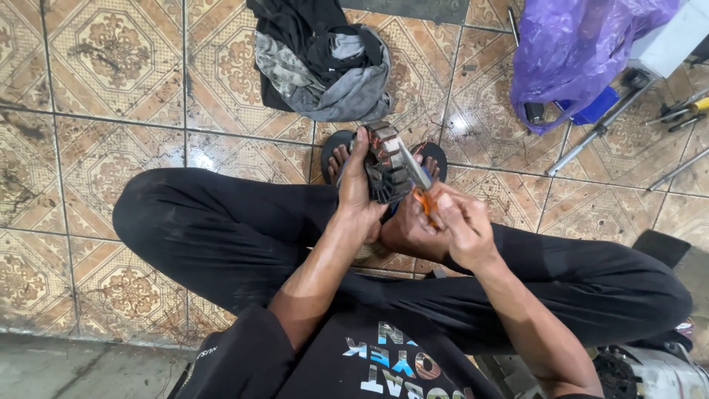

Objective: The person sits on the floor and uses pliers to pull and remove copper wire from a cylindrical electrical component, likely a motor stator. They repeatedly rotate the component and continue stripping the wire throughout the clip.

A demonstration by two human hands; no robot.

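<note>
The right hand (pixel 458 222) is nearest the camera. Its fingers are clamped together on the orange handle of a small cutting tool (pixel 419 185), whose metal blade runs up and away from the fingertips onto the wound stator (pixel 385 164).

The left hand (pixel 356 193) is just across from it. Its fingers are closed around the stator's left edge, the thumb lying up the rim, so the part is held upright above the crossed legs and sandalled feet.

Status, as judged from this view: copper windings still sit in the slots beyond the blade tip. The coils therefore appear largely in place, and most of the work on them remains. How much is already cut cannot be told.

Beyond the fingers, on the tiled floor (pixel 111 111), lie a bundle of dark cloth (pixel 325 63), a purple plastic bag (pixel 576 52) and several long metal tools (pixel 602 129).
</note>
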